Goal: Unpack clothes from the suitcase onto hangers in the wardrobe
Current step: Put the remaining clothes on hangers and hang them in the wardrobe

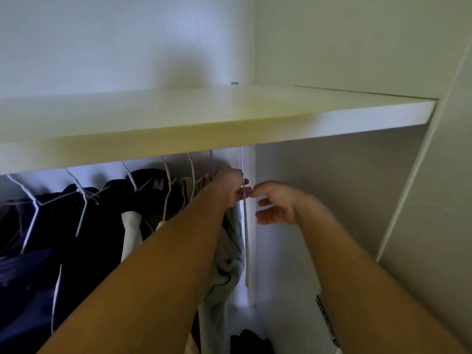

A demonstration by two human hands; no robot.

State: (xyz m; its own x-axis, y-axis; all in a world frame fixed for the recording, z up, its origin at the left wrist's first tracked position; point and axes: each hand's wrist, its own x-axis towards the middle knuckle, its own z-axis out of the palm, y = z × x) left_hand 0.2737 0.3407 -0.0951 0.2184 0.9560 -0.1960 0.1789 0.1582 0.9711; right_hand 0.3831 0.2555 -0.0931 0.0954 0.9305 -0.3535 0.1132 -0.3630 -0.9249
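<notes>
Both my arms reach into the wardrobe under its white shelf (229, 123). My left hand (228, 186) pinches a thin white hanger (245, 226) that hangs at the right end of the row. Just right of it, my right hand (274, 201) touches the same hanger with thumb and forefinger, its other fingers spread. A pale grey garment (228, 254) droops below my left hand, beside the hanger. The suitcase is out of view.
Dark clothes (84, 226) on white wire hangers (81, 195) fill the rail to the left, with a beige hanger (167, 190) and a purple one (212, 160). The wardrobe's side wall (332, 200) is on the right. A dark item (249, 341) lies low down.
</notes>
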